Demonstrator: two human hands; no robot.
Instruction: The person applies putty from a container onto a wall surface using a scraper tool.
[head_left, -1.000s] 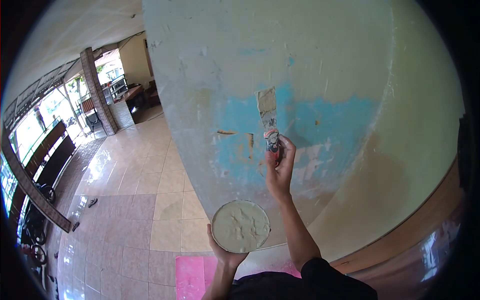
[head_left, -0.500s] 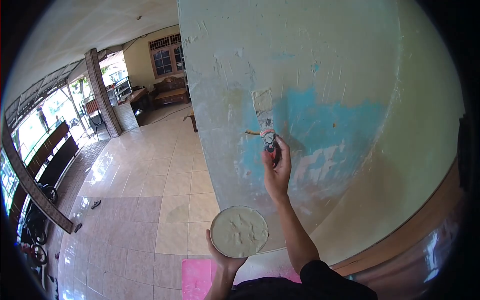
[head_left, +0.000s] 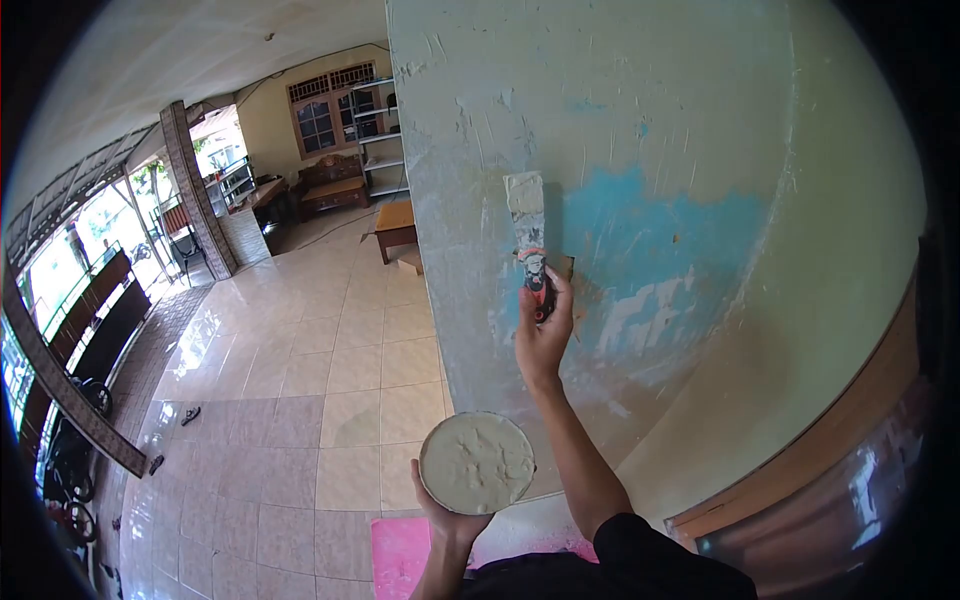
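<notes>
My right hand [head_left: 546, 325] is closed round the red and black handle of a putty knife [head_left: 528, 225], its blade pointing up and coated with pale putty. The blade overlaps the wall [head_left: 470, 200], which has a worn bright blue patch [head_left: 640, 235] and rough, scraped paint. Lower down, my left hand [head_left: 447, 515] grips a round tub of putty [head_left: 478, 463] from below and its left side. Creamy, lumpy putty fills the tub close to its rim.
A pink surface [head_left: 400, 555] lies below the tub. To the left stretches a tiled floor [head_left: 290, 350], with sandals [head_left: 190, 415] and a tiled pillar [head_left: 195, 190]. A wooden table [head_left: 396, 220], bench [head_left: 333, 185] and shelves [head_left: 383, 140] stand farther back.
My view has shifted, so more of the shelves and wooden table shows past the wall's edge. The putty knife has moved left relative to the blue patch. The tub stays in my left hand.
</notes>
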